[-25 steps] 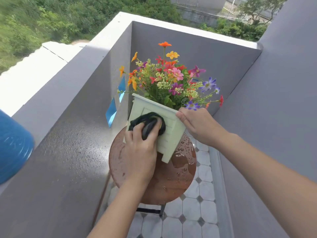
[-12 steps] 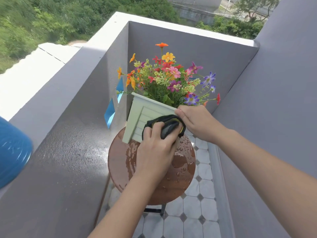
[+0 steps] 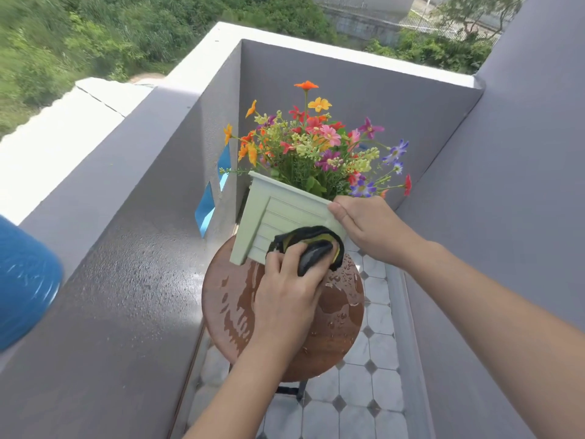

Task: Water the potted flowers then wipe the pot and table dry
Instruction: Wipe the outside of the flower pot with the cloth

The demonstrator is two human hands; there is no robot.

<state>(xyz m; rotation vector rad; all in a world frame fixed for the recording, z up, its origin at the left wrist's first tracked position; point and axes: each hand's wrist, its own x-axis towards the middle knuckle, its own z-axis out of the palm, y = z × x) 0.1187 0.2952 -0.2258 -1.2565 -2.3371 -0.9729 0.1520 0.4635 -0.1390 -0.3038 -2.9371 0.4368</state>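
Note:
A pale green square pot [image 3: 269,223] full of mixed colourful flowers [image 3: 319,147] is tilted above a round brown table [image 3: 335,324] whose top is wet with puddles and drops. My right hand [image 3: 370,226] grips the pot's right rim corner. My left hand [image 3: 285,293] holds a dark cloth with a yellow patch [image 3: 313,245] and presses it against the lower right of the pot's near side.
A grey wet balcony ledge [image 3: 126,280] runs along the left, with a blue container [image 3: 25,280] at its near end. Grey walls close the back and right. The floor below is white tile [image 3: 354,400]. Blue diamond openings [image 3: 205,210] sit in the left wall.
My left hand has slid the cloth from the middle of the pot's face to its lower right corner. The right hand keeps its grip on the rim.

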